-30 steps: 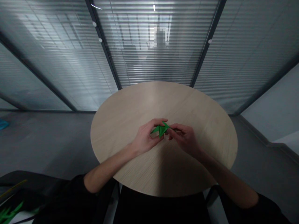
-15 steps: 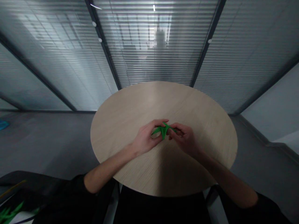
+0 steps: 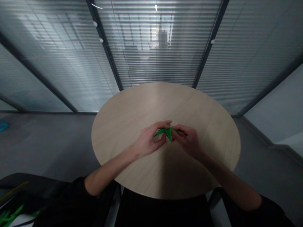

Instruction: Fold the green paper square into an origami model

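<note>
Viewing from the head camera, a green origami model was recorded just below the centre of the frame, over the near half of a round pale-wood table. Its long axis was found to lie roughly across the frame, very slightly tilted, with one pointed flap directed toward the lower left and the opposite end directed right. A shorter point was noted projecting toward the bottom of the frame.

The model was held between the left hand and the right hand, which were placed on either side of it. Neither hand could be judged clearly nearer. The grip of each hand was assessed as closed on the paper, with the fingertips pinched against it from its two ends, although the exact contact points were partly hidden by the fingers.

A glass partition fitted with horizontal blinds was observed beyond the table, and a pixelated figure was seen behind it at upper centre. A dark bag with green pieces was noted in the lower left corner.
</note>
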The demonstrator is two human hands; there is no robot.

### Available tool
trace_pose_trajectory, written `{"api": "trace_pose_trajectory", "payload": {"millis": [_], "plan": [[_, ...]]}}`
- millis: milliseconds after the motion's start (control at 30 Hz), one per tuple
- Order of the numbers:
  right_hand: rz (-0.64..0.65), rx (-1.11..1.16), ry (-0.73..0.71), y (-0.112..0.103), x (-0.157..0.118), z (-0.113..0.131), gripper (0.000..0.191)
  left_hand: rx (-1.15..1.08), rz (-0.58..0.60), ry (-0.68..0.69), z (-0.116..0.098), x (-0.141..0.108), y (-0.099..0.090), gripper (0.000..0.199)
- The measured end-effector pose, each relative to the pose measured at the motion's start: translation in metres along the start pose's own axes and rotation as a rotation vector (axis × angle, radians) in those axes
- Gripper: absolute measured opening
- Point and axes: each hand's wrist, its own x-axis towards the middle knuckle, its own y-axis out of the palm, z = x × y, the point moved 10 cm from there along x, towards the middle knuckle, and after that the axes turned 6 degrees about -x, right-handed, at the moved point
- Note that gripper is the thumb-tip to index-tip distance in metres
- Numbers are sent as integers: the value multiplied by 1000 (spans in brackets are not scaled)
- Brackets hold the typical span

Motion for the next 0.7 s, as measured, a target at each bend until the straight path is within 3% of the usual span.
{"api": "trace_pose_trajectory", "payload": {"millis": [700], "plan": [[-15, -21, -23, -1, -1, 5, 18, -17, 28, -39, 2, -1, 3, 33]]}}
